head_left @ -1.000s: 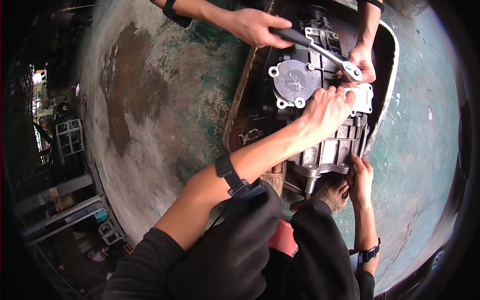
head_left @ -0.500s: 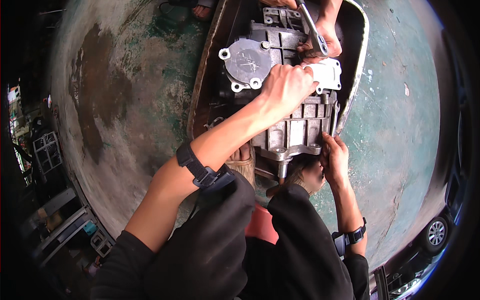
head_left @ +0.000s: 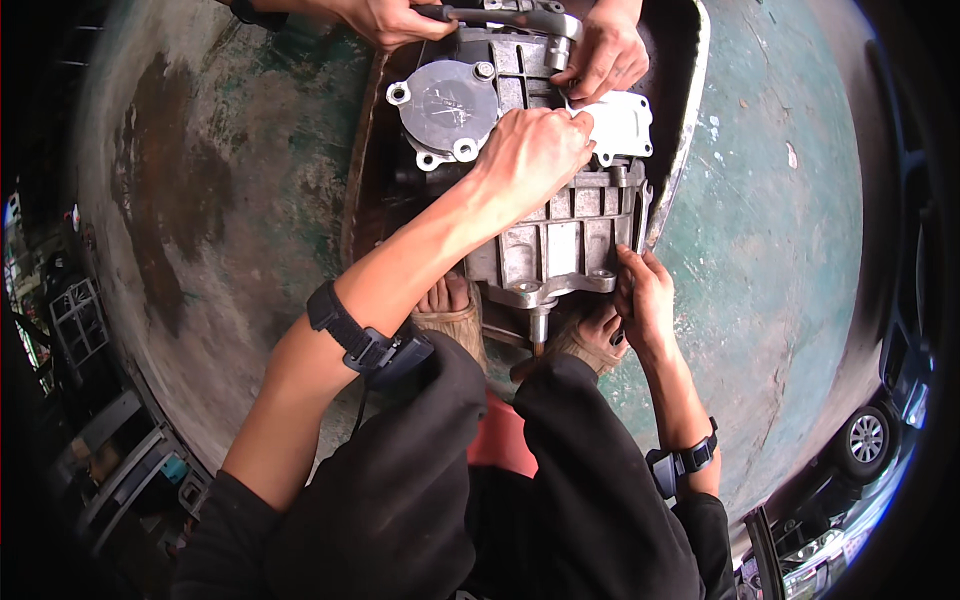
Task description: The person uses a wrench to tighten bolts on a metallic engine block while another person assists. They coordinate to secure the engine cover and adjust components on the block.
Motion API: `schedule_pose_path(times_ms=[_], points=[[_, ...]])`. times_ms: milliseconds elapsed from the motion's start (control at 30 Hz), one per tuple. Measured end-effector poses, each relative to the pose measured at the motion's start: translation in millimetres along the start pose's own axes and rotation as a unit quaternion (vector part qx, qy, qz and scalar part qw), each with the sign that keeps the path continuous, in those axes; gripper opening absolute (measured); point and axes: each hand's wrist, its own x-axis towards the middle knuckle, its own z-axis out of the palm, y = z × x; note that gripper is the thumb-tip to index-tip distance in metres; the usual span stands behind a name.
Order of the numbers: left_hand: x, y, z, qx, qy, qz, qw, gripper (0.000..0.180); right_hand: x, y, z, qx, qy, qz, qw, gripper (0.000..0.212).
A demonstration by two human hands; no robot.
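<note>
A grey cast-metal gearbox housing (head_left: 560, 205) lies in front of me, with a round cover (head_left: 450, 110) at its upper left and a bright flat cover plate (head_left: 622, 125) at its upper right. My left hand (head_left: 535, 150) reaches across the housing, its fingers curled closed at the plate's left edge; whatever they grip is hidden. Along the housing's right side stands a silver wrench (head_left: 643, 200). Its lower end runs into my right hand (head_left: 648, 298), which is closed around it near the lower right corner. A splined shaft (head_left: 539, 325) points toward me.
Opposite me, a co-worker's hand (head_left: 385, 20) holds a ratchet (head_left: 510, 18) with a socket (head_left: 558, 52); their other hand (head_left: 610, 55) is by the plate. A metal tub (head_left: 683, 125) surrounds the housing. My sandalled feet (head_left: 450, 310) are close below. A car wheel (head_left: 866, 440) shows far right.
The co-worker's ratchet has swung from slanting downward to lying across the housing, handle to the left. My hands keep their places on the housing; the whole view has shifted slightly.
</note>
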Motion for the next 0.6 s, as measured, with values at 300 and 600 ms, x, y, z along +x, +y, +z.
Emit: schedule_pose_path(times_ms=[300,600], points=[[-13.6,4.2,3.2,-0.017,0.042,-0.034,0.998,0.031,0.8,1.6,-1.2,0.001,-0.005,-0.007,1.0,0.02],[-7.8,-4.6,0.9,-0.045,0.008,0.033,0.998,0.014,-0.7,1.1,-1.2,0.01,0.003,-0.003,1.0,0.021]])
